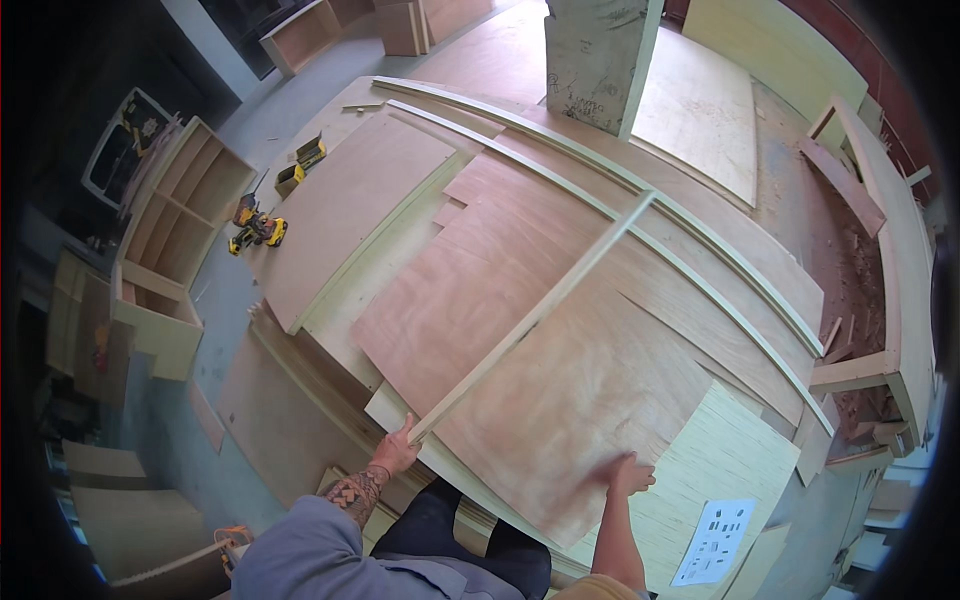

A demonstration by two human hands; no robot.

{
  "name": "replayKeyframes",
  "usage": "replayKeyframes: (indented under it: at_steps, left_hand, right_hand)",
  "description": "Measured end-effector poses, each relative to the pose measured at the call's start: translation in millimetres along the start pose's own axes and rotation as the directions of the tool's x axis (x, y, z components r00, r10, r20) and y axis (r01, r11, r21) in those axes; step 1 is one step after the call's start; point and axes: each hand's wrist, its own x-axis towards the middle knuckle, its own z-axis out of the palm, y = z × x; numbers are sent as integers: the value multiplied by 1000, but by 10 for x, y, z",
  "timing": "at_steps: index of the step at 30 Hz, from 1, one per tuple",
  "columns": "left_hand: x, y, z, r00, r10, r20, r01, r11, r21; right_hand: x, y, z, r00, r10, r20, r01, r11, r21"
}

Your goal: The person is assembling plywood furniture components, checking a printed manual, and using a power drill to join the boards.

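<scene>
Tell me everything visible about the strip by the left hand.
The strip is long, narrow, straight and pale, apparently wood. It runs diagonally away to the right over a reddish sheet and a tan sheet; whether it lies flat on them is unclear. The left hand holds its near end; its far end crosses the nearer long rail.

right fingers [625, 463]: blurred | paper [714, 541]: marks too small | pillar [598, 62]: top cropped
</scene>
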Motion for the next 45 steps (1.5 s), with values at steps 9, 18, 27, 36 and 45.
replayKeyframes:
  at_steps: [9,18,27,36,45]
  left_hand:
    - [409,9,342,974,131,186,-112,988,-109]
    - [616,-462,95,863,500,-68,-466,739,-487]
    - [144,170,-411,993,107,46,-48,736,-676]
    - [740,1836,-1061,818,544,187,-419,786,-454]
    - [1170,3321,-1310,366,930,38,-926,360,109]
  right_hand:
    - [471,316,-436,934,102,341,-283,794,538]
    - [-605,206,-819,930,-190,314,-167,544,823]
    - [-793,662,-948,974,58,220,-222,447,866]
    - [-1331,1032,-955,820,466,332,-443,149,884]
    - [-1327,-617,496,715,492,497,-501,-135,855]
